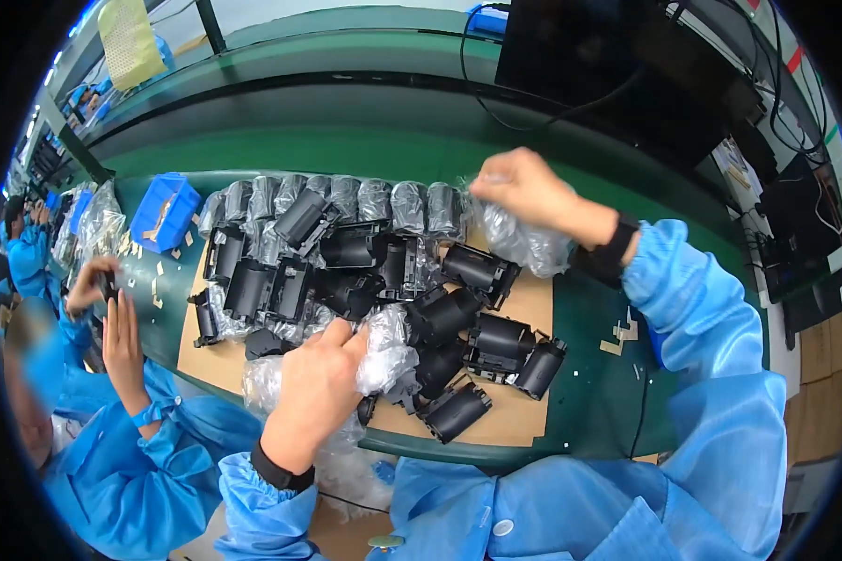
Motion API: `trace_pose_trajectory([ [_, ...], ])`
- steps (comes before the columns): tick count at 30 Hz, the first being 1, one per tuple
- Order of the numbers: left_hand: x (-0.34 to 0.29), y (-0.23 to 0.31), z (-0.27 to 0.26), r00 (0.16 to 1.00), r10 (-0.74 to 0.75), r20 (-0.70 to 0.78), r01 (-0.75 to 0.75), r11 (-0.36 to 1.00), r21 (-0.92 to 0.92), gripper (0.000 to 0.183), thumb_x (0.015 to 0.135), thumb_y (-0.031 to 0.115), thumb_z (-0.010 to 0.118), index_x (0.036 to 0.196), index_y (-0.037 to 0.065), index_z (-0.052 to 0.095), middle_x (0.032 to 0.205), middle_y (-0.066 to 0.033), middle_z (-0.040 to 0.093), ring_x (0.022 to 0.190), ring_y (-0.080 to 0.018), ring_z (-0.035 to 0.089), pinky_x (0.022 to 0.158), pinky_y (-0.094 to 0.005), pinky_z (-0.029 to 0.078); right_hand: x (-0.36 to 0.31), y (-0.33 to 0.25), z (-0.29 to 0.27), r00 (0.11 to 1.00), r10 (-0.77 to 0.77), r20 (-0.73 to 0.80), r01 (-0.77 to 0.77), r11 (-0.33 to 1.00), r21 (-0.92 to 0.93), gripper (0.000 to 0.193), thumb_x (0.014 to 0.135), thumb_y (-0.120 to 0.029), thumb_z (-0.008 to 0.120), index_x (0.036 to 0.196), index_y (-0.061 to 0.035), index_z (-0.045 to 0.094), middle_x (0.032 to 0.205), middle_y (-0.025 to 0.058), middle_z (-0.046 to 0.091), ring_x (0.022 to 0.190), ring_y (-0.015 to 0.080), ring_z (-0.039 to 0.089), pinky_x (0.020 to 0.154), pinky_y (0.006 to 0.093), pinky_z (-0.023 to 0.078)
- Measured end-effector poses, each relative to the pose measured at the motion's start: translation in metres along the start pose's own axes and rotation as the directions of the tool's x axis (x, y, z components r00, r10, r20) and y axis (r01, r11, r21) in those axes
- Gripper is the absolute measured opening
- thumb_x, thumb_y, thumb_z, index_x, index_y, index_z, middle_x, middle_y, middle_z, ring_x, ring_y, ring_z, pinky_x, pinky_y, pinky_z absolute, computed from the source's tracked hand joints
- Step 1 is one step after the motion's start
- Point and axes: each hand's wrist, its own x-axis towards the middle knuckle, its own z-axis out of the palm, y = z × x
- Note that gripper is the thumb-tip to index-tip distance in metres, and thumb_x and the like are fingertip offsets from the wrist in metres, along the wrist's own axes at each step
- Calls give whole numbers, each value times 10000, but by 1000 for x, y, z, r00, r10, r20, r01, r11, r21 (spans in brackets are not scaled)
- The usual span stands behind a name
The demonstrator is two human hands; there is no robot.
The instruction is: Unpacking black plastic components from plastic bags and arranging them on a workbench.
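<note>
While my left hand [316, 385] is curled tight on a bag [385, 351] just to its right, my right hand [524, 190] pinches film [522, 241] bunched on its near side. Bag's long axis runs roughly near-to-far; I can't tell what's inside. Plastic is clear, crinkled, glossy; black parts [354, 249] beyond the left hand are smooth, rounded, notch-ended, on flat brown cardboard [515, 428].

Factory workshop: green bench [589, 402] below left hand [313, 383], black parts [354, 248] heaped beyond grip, blue-smocked co-worker [122, 486] leftward.
</note>
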Motion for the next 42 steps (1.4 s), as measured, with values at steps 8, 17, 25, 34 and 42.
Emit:
trace_pose_trajectory([
  [8, -1, -6, 8, 988, 141, -69, -149, 982, -120, 322, 670, 1, 643, 987, 57, 652, 860, -75, 533, 784, -280, 622, 596, -388, 508, -14, -66, -51, 986, -57, 157, 11, 961, 277, 198, 847, -180, 726, 781, 5, 695, 647, -21, 608, 622, 39, 536, 577, 234, 431],
  [17, 4, -8, 20, 905, 391, -168, -364, 915, 174, 110, 603, 81, 624, 707, 77, 586, 763, -54, 522, 683, -216, 562, 537, -334, 483, -26, -91, -46, 956, 16, 294, -132, 916, 378, 326, 870, -240, 710, 642, -56, 567, 592, -76, 466, 571, 5, 433, 517, 227, 351],
  [25, 0, -30, -31, 925, 151, -348, -195, 976, -94, 203, 874, 131, 648, 1051, 33, 670, 1002, -124, 669, 902, -291, 622, 826, -380, 474, -34, -73, -42, 935, 64, 348, -198, 910, 365, 305, 865, -242, 715, 658, -56, 592, 586, -76, 466, 555, 12, 413, 495, 229, 319],
  [34, 13, -28, -52, 872, -439, -215, 10, 454, -891, 211, 902, 135, 665, 1061, -3, 664, 986, -14, 662, 854, -114, 606, 766, -266, 478, -48, -102, -43, 936, 35, 351, -240, 794, 559, 319, 881, -253, 701, 646, -78, 574, 610, -72, 491, 553, 5, 419, 493, 213, 325],
  [42, 34, -3, -48, 958, -244, -149, -6, 502, -865, 228, 862, 113, 684, 1073, 26, 683, 978, -41, 699, 849, -89, 631, 718, -255, 499, -41, -88, -37, 936, -59, 346, -122, 870, 477, 297, 864, -255, 719, 688, -37, 622, 620, -70, 506, 577, 22, 421, 511, 232, 336],
])
